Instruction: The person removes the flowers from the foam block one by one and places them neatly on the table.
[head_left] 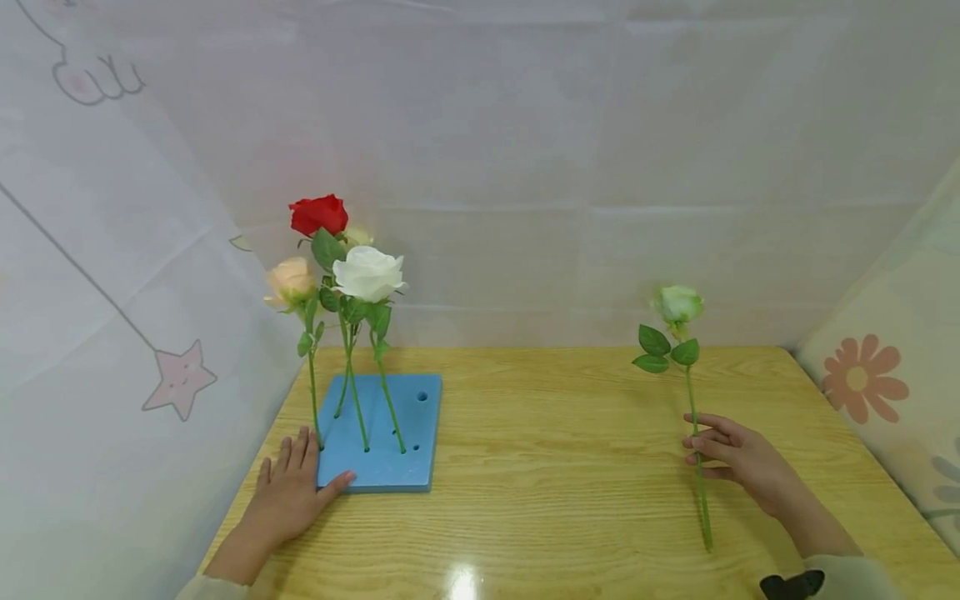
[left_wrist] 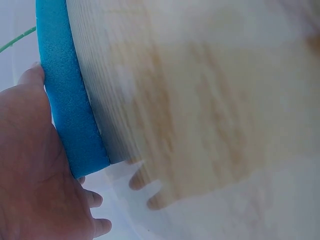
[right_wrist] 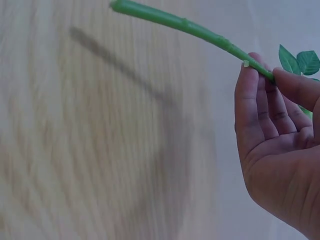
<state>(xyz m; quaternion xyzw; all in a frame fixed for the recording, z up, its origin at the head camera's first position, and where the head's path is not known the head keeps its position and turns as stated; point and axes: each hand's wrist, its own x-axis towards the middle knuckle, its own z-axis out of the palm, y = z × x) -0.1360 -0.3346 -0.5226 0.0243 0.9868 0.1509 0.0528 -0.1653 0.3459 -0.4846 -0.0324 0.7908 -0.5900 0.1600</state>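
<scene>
Between thumb and fingertips, my right hand (head_left: 746, 465) pinches the stem of an artificial pale green rose (head_left: 681, 305) over the table's right side. The rose stands nearly upright, bloom at the top; in the right wrist view the cut end of its green stem (right_wrist: 172, 21) is off the wood, casting a shadow. My left hand (head_left: 287, 497), fingers spread and straight, lies against the front left corner of a blue foam board (head_left: 417, 427). Upright in the board's holes are a red rose (head_left: 318, 215), a white rose (head_left: 369, 273), a peach rose (head_left: 291, 282) and a partly hidden pale yellow rose (head_left: 359, 237).
Bare holes, including a larger one (head_left: 422, 397), show on the board's right part. The wooden table (head_left: 555, 467) extends between the board and my right hand. A pale cloth backdrop (head_left: 510, 167) hangs behind, with printed side cloths at left and right.
</scene>
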